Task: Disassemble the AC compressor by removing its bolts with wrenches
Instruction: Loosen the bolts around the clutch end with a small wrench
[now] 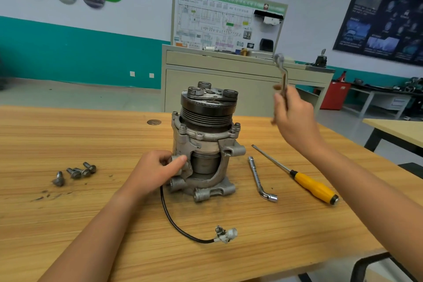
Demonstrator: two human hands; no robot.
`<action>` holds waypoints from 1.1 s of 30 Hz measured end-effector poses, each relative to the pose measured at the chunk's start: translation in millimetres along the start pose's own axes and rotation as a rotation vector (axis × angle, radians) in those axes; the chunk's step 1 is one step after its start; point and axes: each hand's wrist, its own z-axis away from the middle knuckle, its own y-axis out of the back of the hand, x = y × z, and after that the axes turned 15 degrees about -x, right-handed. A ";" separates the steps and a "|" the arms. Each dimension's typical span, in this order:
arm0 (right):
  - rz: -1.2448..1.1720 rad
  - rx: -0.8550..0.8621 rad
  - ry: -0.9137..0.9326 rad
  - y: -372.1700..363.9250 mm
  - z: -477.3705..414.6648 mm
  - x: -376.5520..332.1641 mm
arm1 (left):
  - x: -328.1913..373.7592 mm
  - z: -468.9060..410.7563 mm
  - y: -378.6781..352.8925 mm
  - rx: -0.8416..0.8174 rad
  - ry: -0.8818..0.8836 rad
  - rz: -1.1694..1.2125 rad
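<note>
Between bolts, I judge. My left grip (158, 171) clamps the side of the compressor (206, 144), which is upright on the bench (68, 139). My right grip (295, 119) is closed on a wrench (281, 68), raised at the right. Next I must seat it on a flange bolt (182, 126), close beside the pulley (206, 117). Loose bolts (75, 173) lie left, the screwdriver (306, 181) right.

The left forearm (91, 236) and the right forearm (366, 181) are shown bare along their whole visible length. The left hand (158, 171) and the right hand (295, 121) are likewise uncovered. The right hand's fingers (278, 101) are blurred.
</note>
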 end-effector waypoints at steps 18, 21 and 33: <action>1.031 -0.667 0.053 18.5 37.8 -59.4 | 0.4 1.4 0.5 0.010 -0.017 -0.011; 1.033 -0.678 0.100 23.8 29.0 -51.7 | 0.5 1.4 0.0 0.017 -0.018 -0.016; 0.798 -0.305 0.396 -17.9 -33.0 17.0 | -3.1 0.3 -1.9 0.035 -0.036 0.024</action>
